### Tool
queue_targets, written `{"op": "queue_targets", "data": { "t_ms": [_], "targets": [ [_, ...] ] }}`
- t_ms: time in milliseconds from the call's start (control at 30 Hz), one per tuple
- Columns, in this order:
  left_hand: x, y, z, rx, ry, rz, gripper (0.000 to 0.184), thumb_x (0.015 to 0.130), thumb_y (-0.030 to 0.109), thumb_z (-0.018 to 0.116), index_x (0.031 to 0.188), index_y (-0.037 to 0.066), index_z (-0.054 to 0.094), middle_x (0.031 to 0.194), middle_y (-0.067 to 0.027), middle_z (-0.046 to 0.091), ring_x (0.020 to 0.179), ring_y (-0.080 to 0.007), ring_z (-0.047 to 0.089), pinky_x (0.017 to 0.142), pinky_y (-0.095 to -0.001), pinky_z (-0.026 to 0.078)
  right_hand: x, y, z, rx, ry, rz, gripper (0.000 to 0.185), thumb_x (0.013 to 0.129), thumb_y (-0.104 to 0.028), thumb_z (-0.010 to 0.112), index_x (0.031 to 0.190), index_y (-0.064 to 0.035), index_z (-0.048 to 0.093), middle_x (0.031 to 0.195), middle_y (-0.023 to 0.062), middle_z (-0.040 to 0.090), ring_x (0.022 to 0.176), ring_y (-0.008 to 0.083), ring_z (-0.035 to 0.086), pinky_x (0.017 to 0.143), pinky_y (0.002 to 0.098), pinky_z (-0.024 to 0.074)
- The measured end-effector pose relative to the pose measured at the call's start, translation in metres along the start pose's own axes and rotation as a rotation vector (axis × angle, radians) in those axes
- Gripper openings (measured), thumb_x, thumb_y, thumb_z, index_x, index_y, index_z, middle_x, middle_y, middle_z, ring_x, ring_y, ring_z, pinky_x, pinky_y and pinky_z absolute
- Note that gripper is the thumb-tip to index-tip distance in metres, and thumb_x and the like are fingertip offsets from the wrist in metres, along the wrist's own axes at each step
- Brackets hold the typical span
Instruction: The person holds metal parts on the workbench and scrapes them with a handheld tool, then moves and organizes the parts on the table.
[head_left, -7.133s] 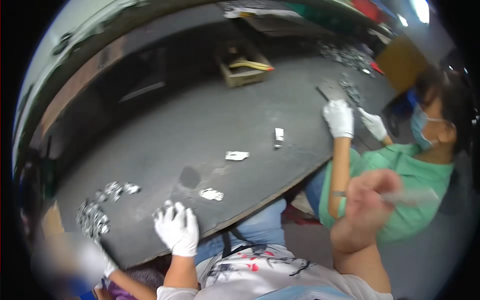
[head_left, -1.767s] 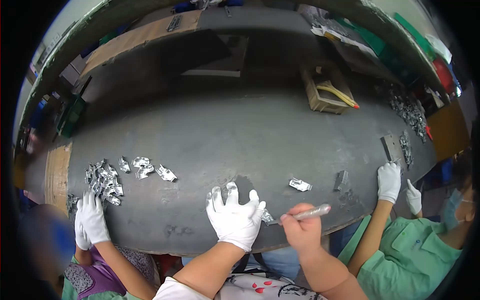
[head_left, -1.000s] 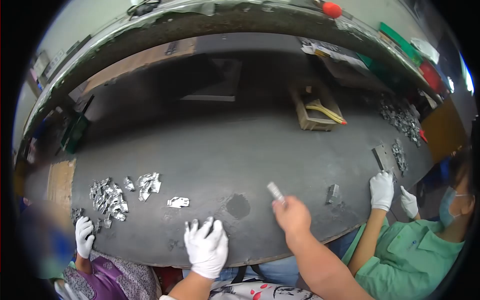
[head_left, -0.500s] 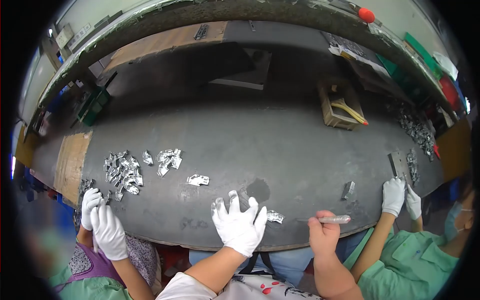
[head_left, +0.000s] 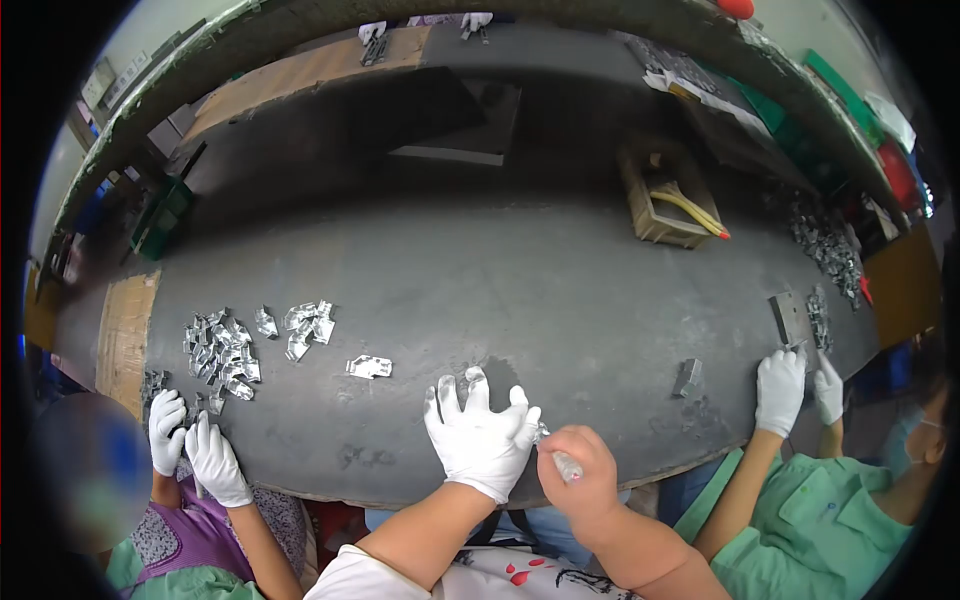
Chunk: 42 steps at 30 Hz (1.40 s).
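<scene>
My left hand (head_left: pixel 482 440), in a white glove with darkened fingertips, lies palm down near the table's front edge, fingers spread. Beside its thumb a small shiny metal part (head_left: pixel 541 432) shows, mostly hidden between my hands. My bare right hand (head_left: pixel 580 468) is closed around a thin tool with a pale, wrapped-looking handle (head_left: pixel 568 466); its tip is hidden. A single metal part (head_left: pixel 370 367) lies left of my left hand. Farther left are a small group of parts (head_left: pixel 311 325) and a larger pile (head_left: pixel 222 352).
A person's gloved hands (head_left: pixel 205 450) work at the left; another's (head_left: pixel 780 390) are at the right by a metal block (head_left: pixel 789 318). A second block (head_left: pixel 688 378) stands nearer. A bin (head_left: pixel 668 215) holds a yellow-handled tool (head_left: pixel 690 210). Gloved hands (head_left: pixel 372 32) show at the far side.
My right hand has moved left with the tool, up to the metal part beside my left thumb. The view has shifted slightly. A person's gloved hands have appeared at the far side.
</scene>
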<state>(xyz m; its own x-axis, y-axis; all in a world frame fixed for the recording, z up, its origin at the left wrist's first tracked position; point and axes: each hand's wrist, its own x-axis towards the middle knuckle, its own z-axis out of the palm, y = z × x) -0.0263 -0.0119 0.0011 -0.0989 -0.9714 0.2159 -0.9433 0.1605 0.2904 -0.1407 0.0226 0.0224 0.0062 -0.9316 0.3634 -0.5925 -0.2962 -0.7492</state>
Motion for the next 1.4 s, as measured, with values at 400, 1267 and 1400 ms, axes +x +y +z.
{"op": "queue_targets", "data": {
  "t_ms": [400, 1267, 1400],
  "targets": [
    [0.001, 0.001, -0.002, -0.023, -0.033, -0.016, 0.022, 0.072, 0.036, 0.061, 0.09, 0.022, 0.063, 0.114, -0.0209, 0.049, 0.106, -0.0469, 0.042, 0.09, -0.0537, 0.031, 0.006, 0.026, -0.024, 0.65, 0.131, 0.793, 0.023, 0.072, 0.001, 0.064, 0.092, -0.0007, 0.052, 0.075, 0.0093, 0.059, 0.062, 0.0126, 0.057, 0.056, 0.0243, 0.046],
    [0.0, 0.001, 0.001, 0.011, -0.065, -0.007, 0.026, 0.077, 0.041, 0.054, 0.093, 0.023, 0.064, 0.115, -0.0194, 0.05, 0.111, -0.0445, 0.039, 0.095, -0.0528, 0.026, -0.013, 0.033, -0.032, 0.862, 0.248, 0.76, 0.017, 0.076, 0.003, 0.056, 0.09, -0.0018, 0.048, 0.074, 0.0097, 0.058, 0.063, 0.0149, 0.059, 0.058, 0.0274, 0.0496],
    [0.0, 0.0, 0.003, 0.017, -0.085, -0.012, 0.028, 0.078, 0.043, 0.053, 0.094, 0.024, 0.064, 0.116, -0.0195, 0.05, 0.112, -0.0446, 0.038, 0.096, -0.0531, 0.024, -0.01, 0.024, -0.015, 0.823, 0.257, 0.62, 0.013, 0.077, 0.002, 0.057, 0.088, -0.0017, 0.051, 0.076, 0.0083, 0.06, 0.065, 0.0129, 0.058, 0.058, 0.0254, 0.0468]
  ]
}}
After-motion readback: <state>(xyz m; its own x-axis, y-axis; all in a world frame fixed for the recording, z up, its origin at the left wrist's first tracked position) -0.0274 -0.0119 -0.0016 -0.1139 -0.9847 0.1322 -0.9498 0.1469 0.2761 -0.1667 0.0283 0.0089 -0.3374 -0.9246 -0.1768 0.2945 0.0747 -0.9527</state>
